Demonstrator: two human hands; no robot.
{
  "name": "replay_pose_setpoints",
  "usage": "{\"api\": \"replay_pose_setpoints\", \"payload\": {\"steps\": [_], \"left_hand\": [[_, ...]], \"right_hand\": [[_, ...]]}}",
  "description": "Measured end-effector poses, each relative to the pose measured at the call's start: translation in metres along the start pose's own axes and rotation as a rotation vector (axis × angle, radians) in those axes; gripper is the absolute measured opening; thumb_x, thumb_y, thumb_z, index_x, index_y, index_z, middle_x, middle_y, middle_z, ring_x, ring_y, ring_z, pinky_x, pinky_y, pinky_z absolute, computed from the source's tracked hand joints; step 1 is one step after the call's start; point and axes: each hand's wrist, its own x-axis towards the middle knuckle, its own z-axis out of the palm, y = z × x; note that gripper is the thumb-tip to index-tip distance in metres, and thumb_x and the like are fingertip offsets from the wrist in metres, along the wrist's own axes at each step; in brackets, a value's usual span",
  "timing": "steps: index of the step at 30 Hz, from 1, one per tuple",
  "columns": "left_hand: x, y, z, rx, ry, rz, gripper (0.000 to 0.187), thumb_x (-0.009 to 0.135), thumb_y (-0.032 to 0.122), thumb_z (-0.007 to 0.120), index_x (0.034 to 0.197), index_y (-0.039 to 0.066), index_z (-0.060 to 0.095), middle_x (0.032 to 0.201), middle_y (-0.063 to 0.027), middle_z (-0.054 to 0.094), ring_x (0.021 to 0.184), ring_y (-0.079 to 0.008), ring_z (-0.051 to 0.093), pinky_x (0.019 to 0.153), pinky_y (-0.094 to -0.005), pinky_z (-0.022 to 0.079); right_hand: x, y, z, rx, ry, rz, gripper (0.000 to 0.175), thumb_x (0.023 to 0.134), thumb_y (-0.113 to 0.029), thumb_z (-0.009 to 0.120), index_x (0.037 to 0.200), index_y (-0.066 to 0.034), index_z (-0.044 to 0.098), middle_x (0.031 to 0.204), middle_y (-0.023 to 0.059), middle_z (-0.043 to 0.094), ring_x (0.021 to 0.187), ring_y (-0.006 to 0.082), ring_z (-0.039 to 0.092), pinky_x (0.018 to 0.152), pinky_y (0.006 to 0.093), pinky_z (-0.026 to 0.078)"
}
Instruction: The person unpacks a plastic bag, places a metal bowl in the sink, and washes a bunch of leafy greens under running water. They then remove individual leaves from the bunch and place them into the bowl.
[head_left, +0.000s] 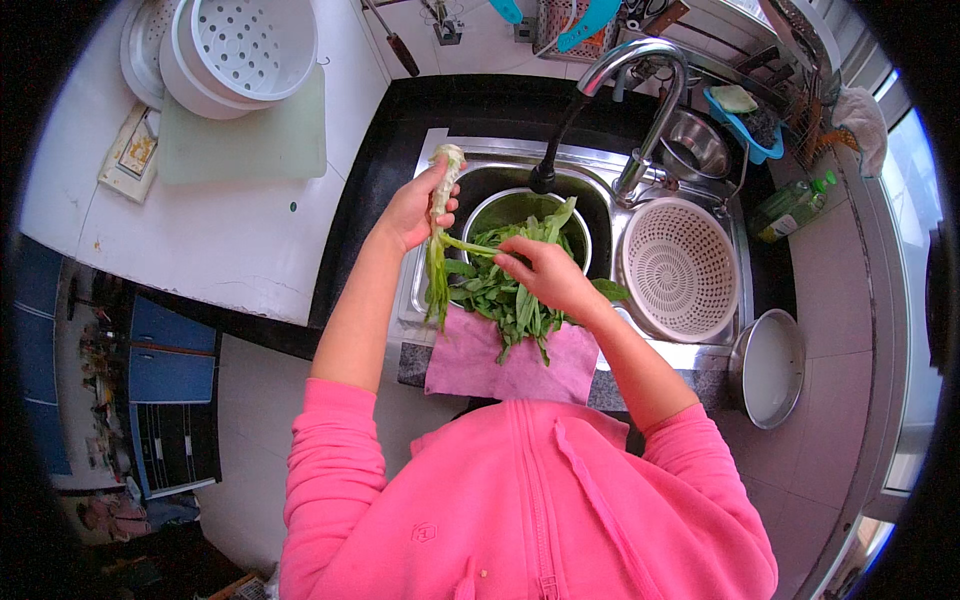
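My left hand (414, 208) grips a thick, pale leafy-vegetable stalk (448, 176), likely celtuce, with its root end up and green tips hanging down. A thin green side stem (474, 247) runs from that stalk to my right hand (546, 274), pinched between thumb and fingers. Below the right hand lies a heap of green leaves (495, 292), partly in a round metal pot (582, 225) in the sink basin (602, 206). Some leaves spill over the front rim onto a pink cloth (480, 360).
A black-and-chrome faucet (651, 142) arches over the sink. To its right sit a white plastic colander (679, 270), a metal bowl (697, 142) and a green bottle (791, 208). A pale basin (769, 367) leans at the right. White steamer baskets (251, 52) stand on the left counter.
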Motion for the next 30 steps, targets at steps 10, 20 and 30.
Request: {"api": "replay_pose_setpoints", "payload": {"steps": [10, 20, 30], "left_hand": [[-0.004, 0.009, -0.011, -0.186, -0.159, -0.037, 0.043, 0.097, 0.036, 0.035, 0.122, 0.004, 0.047, 0.073, -0.0017, 0.045, 0.057, -0.0088, 0.042, 0.04, -0.0188, 0.031], [0.009, 0.0, 0.013, -0.439, -0.095, 0.177, 0.04, 0.097, 0.035, 0.033, 0.113, 0.002, 0.049, 0.07, -0.0022, 0.045, 0.057, -0.0117, 0.04, 0.046, -0.0225, 0.034], [-0.001, 0.001, 0.003, -0.153, -0.087, 0.114, 0.039, 0.097, 0.032, 0.033, 0.114, 0.001, 0.05, 0.073, -0.0013, 0.049, 0.052, -0.0085, 0.042, 0.045, -0.0219, 0.034]], "right_hand": [[-0.003, 0.036, -0.033, 0.398, -0.003, 0.186, 0.024, 0.094, -0.026, 0.052, 0.094, -0.0028, 0.055, 0.081, 0.0048, 0.061, 0.072, 0.0118, 0.057, 0.065, 0.0272, 0.046], [-0.015, -0.001, 0.058, 1.092, -0.14, 0.389, 0.024, 0.09, -0.027, 0.06, 0.099, -0.0083, 0.048, 0.08, 0.001, 0.055, 0.055, 0.0056, 0.041, 0.047, 0.0203, 0.03], [-0.012, 0.005, 0.024, 0.829, -0.251, 0.254, 0.021, 0.09, -0.024, 0.06, 0.095, -0.0041, 0.055, 0.077, 0.0006, 0.059, 0.068, 0.0082, 0.058, 0.057, 0.0211, 0.044]]}}
